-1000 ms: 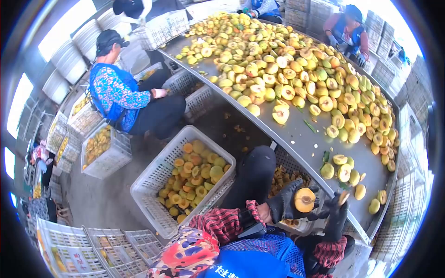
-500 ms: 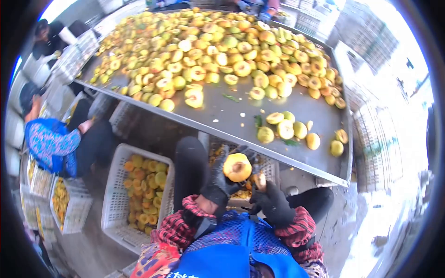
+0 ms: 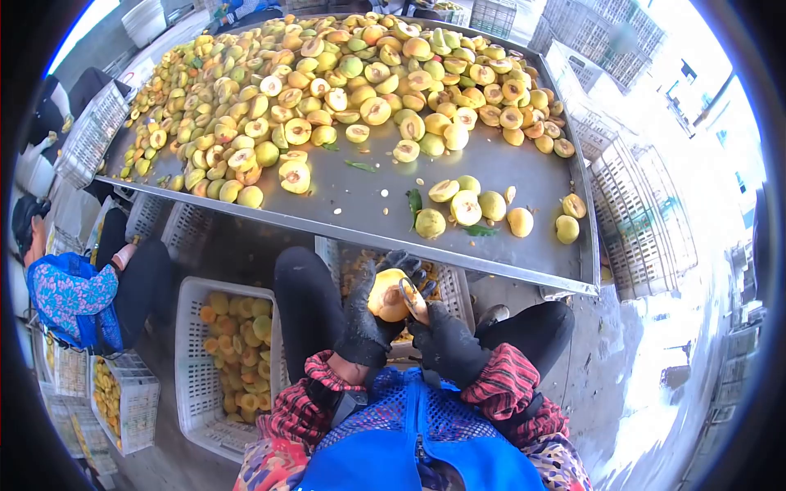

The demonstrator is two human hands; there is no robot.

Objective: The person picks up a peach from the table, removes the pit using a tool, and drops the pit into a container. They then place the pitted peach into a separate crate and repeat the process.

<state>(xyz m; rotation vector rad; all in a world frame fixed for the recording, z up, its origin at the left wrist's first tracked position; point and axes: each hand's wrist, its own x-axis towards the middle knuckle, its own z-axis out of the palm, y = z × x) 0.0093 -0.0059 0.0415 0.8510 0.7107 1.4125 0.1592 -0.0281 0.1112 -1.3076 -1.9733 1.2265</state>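
My left hand (image 3: 359,326), in a dark glove, is closed around a yellow peach half (image 3: 382,295) with its cut face up and a brownish hollow at the centre. My gloved right hand (image 3: 446,340) grips a small pitting tool (image 3: 417,304) with a loop-like metal end and a light handle. The loop end is at the right side of the cut face, at the edge of the hollow. Both hands are above a crate (image 3: 460,299) between my knees, with fruit pieces in it.
A metal table (image 3: 360,192) in front bears a heap of halved peaches (image 3: 327,82), with leaves near its front edge. A white crate of peach halves (image 3: 187,360) stands left of my legs. Stacked crates (image 3: 639,213) stand at right. A person in blue (image 3: 74,295) sits at left.
My right hand has brought the pitting tool up from beside the peach half onto its cut face. The left hand still holds the fruit. The whole view has shifted slightly.
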